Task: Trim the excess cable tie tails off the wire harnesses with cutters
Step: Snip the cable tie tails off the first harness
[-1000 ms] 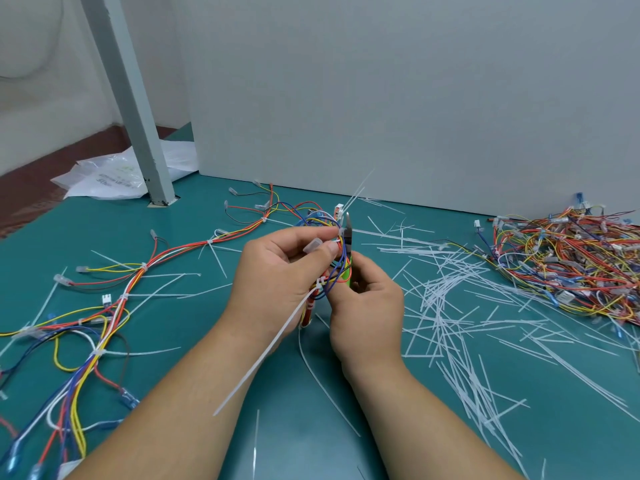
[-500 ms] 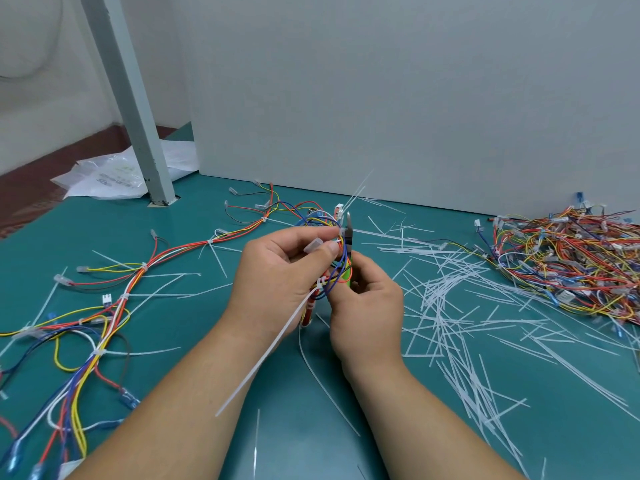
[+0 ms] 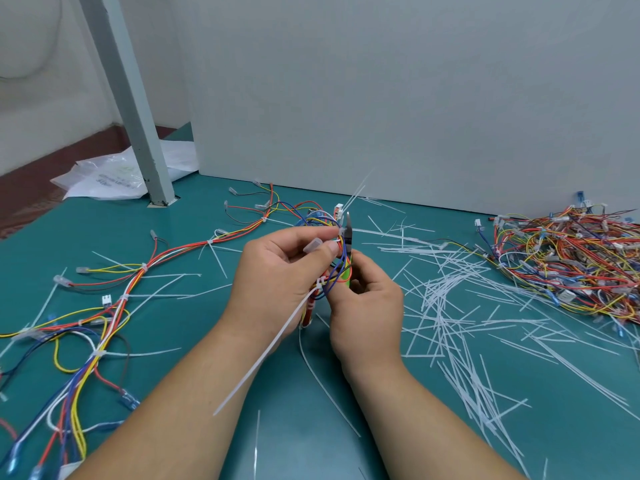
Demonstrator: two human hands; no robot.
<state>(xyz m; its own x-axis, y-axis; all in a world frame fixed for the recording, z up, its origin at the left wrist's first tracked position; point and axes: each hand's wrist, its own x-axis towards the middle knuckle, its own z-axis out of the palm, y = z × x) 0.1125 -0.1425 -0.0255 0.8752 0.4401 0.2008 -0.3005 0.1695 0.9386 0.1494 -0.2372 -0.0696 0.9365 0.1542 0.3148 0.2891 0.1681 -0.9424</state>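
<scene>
Where cut tie tails (image 3: 446,306) litter it, the teal tabletop (image 3: 194,313) meets a grey wall (image 3: 381,98).

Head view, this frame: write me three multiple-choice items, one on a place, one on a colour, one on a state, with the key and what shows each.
1. Where does the big heap of wire harnesses lie?
A. far right of the table
B. near left corner
C. on the floor

2. What colour is the table top?
A. white
B. teal green
C. black

3. What is the state of the long cable tie tail hanging under the left hand?
A. cut off and lying flat
B. still attached to the held bundle
C. knotted around the post

Key: 1 A, the heap sits by the right edge. 2 B, teal shows between the cut tails. 3 B, it runs unbroken from the bundle; the cutters in the right hand point upward.
</scene>
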